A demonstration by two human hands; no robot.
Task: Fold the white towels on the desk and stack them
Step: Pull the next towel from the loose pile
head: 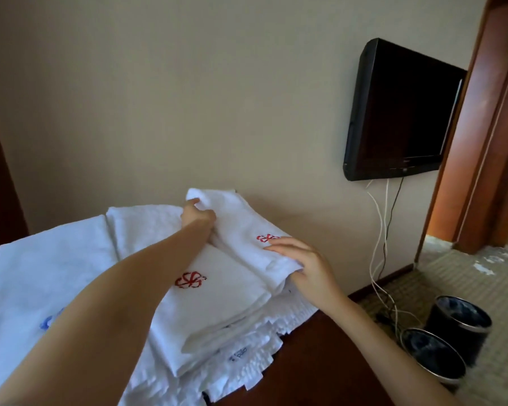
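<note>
Folded white towel (241, 230): soft terry, long narrow shape, red embroidered emblem, lying at the far right of the dark wooden desk (329, 356) against the wall. Its far corner is pinched by the left hand (198, 215); its near end is gripped by the right hand (308, 265), fingers curled over the top. Beside it, a second folded towel (217, 294) with red emblem is laid on flat, ribbed white towels (56, 273). Wall-mounted television (399, 112), dangling cables (379, 244) and two round black bins (440, 344) are noted to the right.
</note>
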